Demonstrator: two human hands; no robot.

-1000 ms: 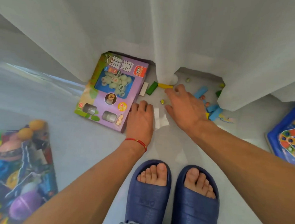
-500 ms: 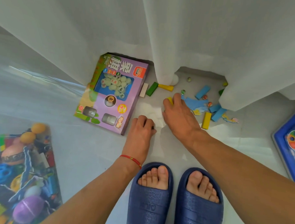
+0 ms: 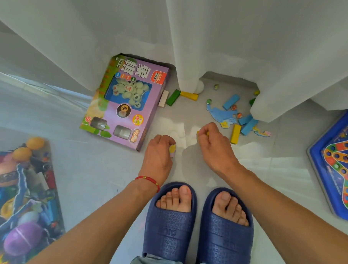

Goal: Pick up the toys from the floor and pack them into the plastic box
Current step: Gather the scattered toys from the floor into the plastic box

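Both hands have drawn back from the scattered pieces by the curtain toward the blue slippers. The left hand now has its fingers curled round a small yellow-and-pink piece; the right hand pinches a small yellow toy, mostly hidden. The plastic box, full of toys, sits far left; blocks and marbles lie ahead beside the purple game box.

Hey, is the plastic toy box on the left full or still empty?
Nearly full. The plastic box at the left edge is heaped with toys: a purple egg, orange balls and blue pieces. Its full depth cannot be seen.
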